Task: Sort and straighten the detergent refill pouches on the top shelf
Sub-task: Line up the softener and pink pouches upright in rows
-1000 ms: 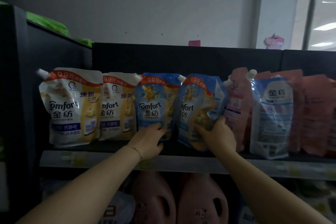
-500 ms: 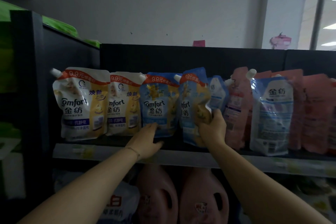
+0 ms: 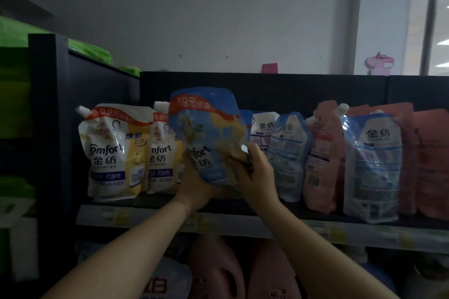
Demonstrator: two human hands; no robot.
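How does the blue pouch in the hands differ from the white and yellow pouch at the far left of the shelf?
The blue pouch is lifted and tilted, gripped by the left hand and the right hand; the white and yellow pouch stands upright on the top shelf, untouched. The first is mostly blue, the second white. Both carry a red 9.9 price banner.

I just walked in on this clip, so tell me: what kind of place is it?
Most likely a shop aisle. Rows of identical refill pouches face outward, price tags line the shelf edge, and pink detergent jugs fill the shelf below.
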